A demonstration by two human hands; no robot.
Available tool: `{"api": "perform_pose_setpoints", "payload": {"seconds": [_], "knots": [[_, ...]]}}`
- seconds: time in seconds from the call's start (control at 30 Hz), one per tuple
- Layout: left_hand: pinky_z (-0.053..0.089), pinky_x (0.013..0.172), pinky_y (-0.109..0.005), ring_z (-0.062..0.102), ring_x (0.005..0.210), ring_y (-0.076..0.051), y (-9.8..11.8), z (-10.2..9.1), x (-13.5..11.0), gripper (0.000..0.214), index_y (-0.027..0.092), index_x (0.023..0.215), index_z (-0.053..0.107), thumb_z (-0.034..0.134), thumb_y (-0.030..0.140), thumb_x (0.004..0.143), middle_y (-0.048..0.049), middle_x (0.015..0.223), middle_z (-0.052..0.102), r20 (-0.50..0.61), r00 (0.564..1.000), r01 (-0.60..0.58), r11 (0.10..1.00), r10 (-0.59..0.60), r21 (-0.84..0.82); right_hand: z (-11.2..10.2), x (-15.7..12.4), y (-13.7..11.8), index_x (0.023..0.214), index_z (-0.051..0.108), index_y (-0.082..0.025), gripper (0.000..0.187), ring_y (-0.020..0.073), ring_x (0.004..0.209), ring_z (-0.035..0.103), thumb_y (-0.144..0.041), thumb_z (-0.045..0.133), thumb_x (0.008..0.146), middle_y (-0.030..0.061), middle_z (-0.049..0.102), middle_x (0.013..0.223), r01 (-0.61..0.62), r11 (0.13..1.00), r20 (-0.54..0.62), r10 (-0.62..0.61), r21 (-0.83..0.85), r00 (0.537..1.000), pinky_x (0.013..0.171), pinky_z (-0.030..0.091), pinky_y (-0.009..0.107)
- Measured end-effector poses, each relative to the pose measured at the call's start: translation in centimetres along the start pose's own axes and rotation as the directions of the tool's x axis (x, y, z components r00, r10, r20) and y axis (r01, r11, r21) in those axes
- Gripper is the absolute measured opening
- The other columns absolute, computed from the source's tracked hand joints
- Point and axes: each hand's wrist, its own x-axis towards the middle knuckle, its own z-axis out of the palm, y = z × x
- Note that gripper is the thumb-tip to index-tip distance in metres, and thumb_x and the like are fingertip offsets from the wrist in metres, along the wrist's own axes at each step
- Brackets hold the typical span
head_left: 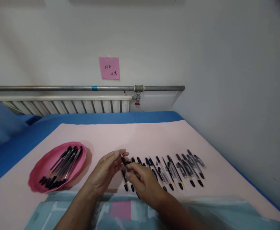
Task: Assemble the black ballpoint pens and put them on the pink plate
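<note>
A black-gripped pen with a silver pointed tip is held in my right hand, its tip aimed up and to the left. The right thumb and fingers are closed round the barrel and hide its rear part. Close beside the tip, my left hand has its fingers loosely curved and apart; whether it touches the tip is hard to tell. Under and to the right of the hands lie several clear-barrelled pens and parts with black ends, some with caps beside them.
A pink scalloped dish with several black-ended pens stands at the left. The pale pink tabletop has a blue border. A radiator, a pipe and a pink note are at the back wall. Light-blue cloth lies in front.
</note>
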Motion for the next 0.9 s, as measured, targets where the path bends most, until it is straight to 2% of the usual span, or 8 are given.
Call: {"api": "perform_pose_setpoints", "payload": {"seconds": [0.1,0.2,0.27,0.4,0.57,0.67,0.77,0.9], "knots": [[0.043,0.068,-0.026,0.058,0.074,-0.014,-0.25,0.09,0.12,0.020,0.015,0.077,0.064,0.062,0.034,0.074,-0.0042,0.078,0.065,-0.053,0.998,-0.029,0.999,0.031,0.035,0.03,-0.11,0.13,0.075,0.051,-0.018,0.011,0.0089,0.056,0.041,-0.022,0.045,0.083,-0.0044,0.045,0.061,0.044,0.997,0.004,-0.044,-0.070,0.999,0.053,0.028,0.020],[0.041,0.063,-0.021,0.054,0.061,-0.010,-0.31,-0.03,0.21,0.017,0.013,0.060,0.060,0.068,0.026,0.068,0.0001,0.062,0.060,-0.069,0.995,-0.070,0.994,0.076,0.082,0.07,-0.17,0.26,0.079,0.053,-0.018,0.011,0.0093,0.057,0.041,-0.021,0.044,0.083,-0.0039,0.047,0.062,0.052,0.993,0.014,-0.051,-0.108,0.999,0.054,0.028,0.021],[0.042,0.067,-0.022,0.056,0.068,-0.011,-0.18,-0.14,0.22,0.012,0.012,0.066,0.064,0.069,0.023,0.066,-0.0021,0.069,0.063,-0.043,0.997,-0.056,0.996,0.059,0.065,0.05,-0.15,0.28,0.080,0.054,-0.018,0.012,0.0094,0.057,0.042,-0.022,0.043,0.084,-0.0036,0.047,0.062,0.041,0.993,0.013,-0.040,-0.106,0.999,0.054,0.028,0.021],[0.044,0.073,-0.028,0.057,0.084,-0.017,-0.19,-0.20,0.22,0.025,0.013,0.088,0.065,0.066,0.031,0.070,-0.0074,0.089,0.064,-0.038,0.999,-0.004,1.000,0.004,0.016,-0.06,-0.11,0.16,0.081,0.053,-0.018,0.012,0.0101,0.059,0.044,-0.022,0.042,0.085,-0.0024,0.050,0.066,0.056,0.989,0.006,-0.056,-0.139,0.998,0.055,0.029,0.022],[0.040,0.060,-0.021,0.054,0.060,-0.009,-0.52,-0.40,0.16,0.017,0.014,0.061,0.060,0.068,0.027,0.068,-0.0003,0.062,0.061,-0.091,0.994,-0.050,0.986,0.065,0.160,0.09,-0.23,0.28,0.079,0.050,-0.019,0.009,0.0102,0.060,0.044,-0.021,0.044,0.084,-0.0024,0.050,0.067,0.093,0.976,0.030,-0.089,-0.198,0.996,0.056,0.029,0.022],[0.042,0.067,-0.022,0.057,0.069,-0.011,-0.33,-0.41,0.12,0.012,0.013,0.071,0.065,0.069,0.023,0.067,-0.0028,0.071,0.064,-0.030,0.998,-0.045,0.994,0.048,0.097,0.16,-0.23,0.40,0.081,0.051,-0.019,0.010,0.0100,0.059,0.043,-0.022,0.042,0.085,-0.0029,0.049,0.065,0.085,0.978,0.023,-0.082,-0.189,0.996,0.055,0.029,0.021],[0.043,0.074,-0.027,0.058,0.081,-0.015,-0.31,-0.17,0.14,0.023,0.014,0.088,0.065,0.067,0.028,0.069,-0.0058,0.085,0.065,-0.007,1.000,-0.009,1.000,0.009,0.020,0.09,-0.18,0.39,0.081,0.050,-0.019,0.010,0.0101,0.060,0.044,-0.021,0.042,0.085,-0.0025,0.050,0.067,0.092,0.977,0.005,-0.093,-0.190,0.996,0.056,0.029,0.021],[0.042,0.064,-0.023,0.056,0.066,-0.012,-0.58,-0.06,0.18,0.016,0.015,0.068,0.061,0.067,0.029,0.068,-0.0012,0.068,0.063,-0.097,0.993,-0.049,0.992,0.061,0.115,0.01,-0.21,0.42,0.079,0.049,-0.019,0.008,0.0102,0.061,0.044,-0.019,0.042,0.084,-0.0025,0.050,0.068,0.116,0.967,0.010,-0.117,-0.227,0.993,0.057,0.030,0.021]]}}
